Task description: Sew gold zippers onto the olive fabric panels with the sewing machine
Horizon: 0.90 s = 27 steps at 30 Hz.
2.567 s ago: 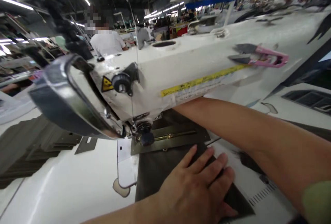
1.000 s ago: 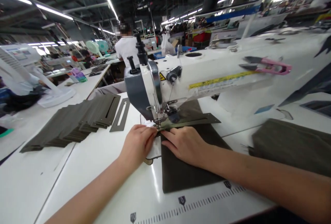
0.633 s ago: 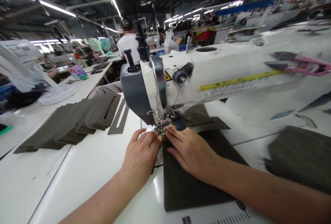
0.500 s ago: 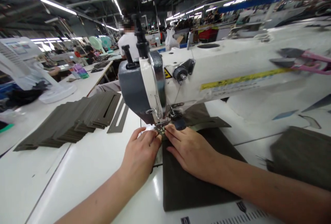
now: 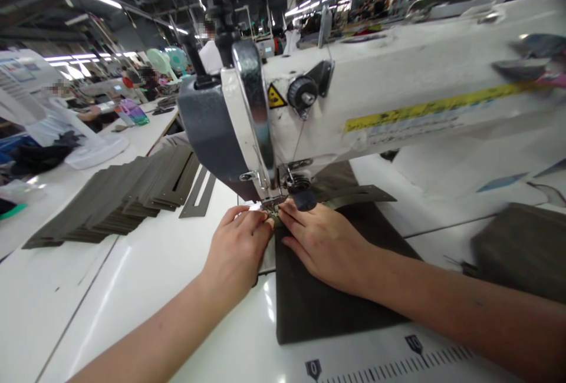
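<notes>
dark olive fabric [image 5: 327, 309] lies flat, a grey-green strip [image 5: 360, 195] across it.

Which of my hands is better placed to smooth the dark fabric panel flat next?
Probably your right hand: it lies over the dark fabric panel, while your left hand sits mostly beyond the panel's left edge, close to the presser foot.

Left hand [image 5: 239, 247] at sewing machine [image 5: 380, 82], right hand [image 5: 331, 247] on dark fabric [image 5: 318, 318]
</notes>
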Motion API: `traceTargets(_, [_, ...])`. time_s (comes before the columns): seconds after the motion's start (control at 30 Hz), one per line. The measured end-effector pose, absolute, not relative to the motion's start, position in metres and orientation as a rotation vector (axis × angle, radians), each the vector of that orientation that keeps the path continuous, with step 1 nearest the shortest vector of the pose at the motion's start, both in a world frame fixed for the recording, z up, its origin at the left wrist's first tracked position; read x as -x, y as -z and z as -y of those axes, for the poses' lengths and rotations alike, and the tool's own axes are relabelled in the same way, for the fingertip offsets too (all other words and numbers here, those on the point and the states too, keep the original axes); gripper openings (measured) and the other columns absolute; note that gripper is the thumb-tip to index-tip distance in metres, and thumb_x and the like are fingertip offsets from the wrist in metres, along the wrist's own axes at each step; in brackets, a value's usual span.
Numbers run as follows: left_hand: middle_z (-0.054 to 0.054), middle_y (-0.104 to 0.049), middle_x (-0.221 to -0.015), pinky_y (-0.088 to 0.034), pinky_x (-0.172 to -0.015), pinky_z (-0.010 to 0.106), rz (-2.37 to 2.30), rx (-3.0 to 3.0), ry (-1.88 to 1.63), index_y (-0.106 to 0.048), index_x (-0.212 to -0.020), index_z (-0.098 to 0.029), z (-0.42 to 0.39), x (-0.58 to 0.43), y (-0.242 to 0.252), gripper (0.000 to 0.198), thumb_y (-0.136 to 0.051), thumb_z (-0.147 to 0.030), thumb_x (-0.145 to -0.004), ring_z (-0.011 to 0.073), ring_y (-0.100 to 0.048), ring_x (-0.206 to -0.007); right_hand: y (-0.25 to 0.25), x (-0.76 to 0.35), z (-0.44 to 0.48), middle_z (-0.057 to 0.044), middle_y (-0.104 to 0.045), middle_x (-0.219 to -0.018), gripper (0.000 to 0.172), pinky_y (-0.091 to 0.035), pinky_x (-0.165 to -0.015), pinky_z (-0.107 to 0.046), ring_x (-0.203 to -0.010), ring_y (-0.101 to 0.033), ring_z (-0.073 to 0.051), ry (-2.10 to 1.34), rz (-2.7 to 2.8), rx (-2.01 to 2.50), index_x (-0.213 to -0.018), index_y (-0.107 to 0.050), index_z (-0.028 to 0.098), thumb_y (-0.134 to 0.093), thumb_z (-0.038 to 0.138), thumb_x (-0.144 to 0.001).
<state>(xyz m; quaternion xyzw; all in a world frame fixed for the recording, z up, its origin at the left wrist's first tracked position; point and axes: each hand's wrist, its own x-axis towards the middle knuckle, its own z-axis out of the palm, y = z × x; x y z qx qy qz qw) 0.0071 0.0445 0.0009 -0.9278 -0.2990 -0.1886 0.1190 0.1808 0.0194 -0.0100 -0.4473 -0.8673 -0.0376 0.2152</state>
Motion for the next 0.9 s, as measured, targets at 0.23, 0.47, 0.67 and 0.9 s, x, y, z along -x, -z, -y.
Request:
traceTargets(0.23, [0.008, -0.064, -0.086, -0.043, -0.083, 0.038, 0.897, 2.715, 0.587, -0.062, -0.083, -0.013, -0.0474, -0.007, 0.0005, 0.019, -0.043, -0.012, -0.084, 0.0192, -0.059, -0.078, 0.0131, -0.1807, -0.0222, -0.017, -0.06, -0.108, 0.028, -0.043, -0.09, -0.041, -0.102, -0.053, -0.027, 0.143, 2.384, 1.22, -0.104, -0.06, 0.002, -0.051, 0.016, -0.081])
traceTargets(0.47, [0.007, -0.063, -0.085, -0.045, -0.082, 0.037, 0.946, 2.721, 0.579, -0.061, -0.079, -0.014, -0.049, -0.0062, 0.0005, 0.017, -0.045, -0.011, -0.083, 0.0178, -0.059, -0.076, 0.0126, -0.1794, -0.0241, -0.017, -0.061, -0.106, 0.027, -0.045, -0.087, -0.04, -0.099, -0.055, -0.026, 0.166, 2.351, 1.2, -0.103, -0.06, 0.004, -0.051, 0.014, -0.079])
traceTargets(0.67, [0.008, -0.064, -0.084, -0.045, -0.081, 0.037, 0.922, 2.702, 0.651, -0.06, -0.078, -0.014, -0.0497, -0.0056, 0.0036, 0.016, -0.045, -0.011, -0.083, 0.0181, -0.06, -0.077, 0.012, -0.178, -0.0239, -0.017, -0.061, -0.107, 0.029, -0.045, -0.088, -0.041, -0.101, -0.054, -0.026, 0.139, 2.345, 1.217, -0.105, -0.059, 0.005, -0.051, 0.014, -0.079])
traceTargets(0.9, [0.008, -0.064, -0.081, -0.047, -0.078, 0.036, 0.927, 2.664, 0.655, -0.058, -0.078, -0.013, -0.0509, -0.0085, 0.0032, 0.015, -0.044, -0.009, -0.083, 0.0185, -0.06, -0.074, 0.0138, -0.1777, -0.0253, -0.015, -0.06, -0.108, 0.027, -0.043, -0.089, -0.041, -0.103, -0.053, -0.026, 0.1, 2.332, 1.249, -0.105, -0.058, 0.007, -0.05, 0.014, -0.08])
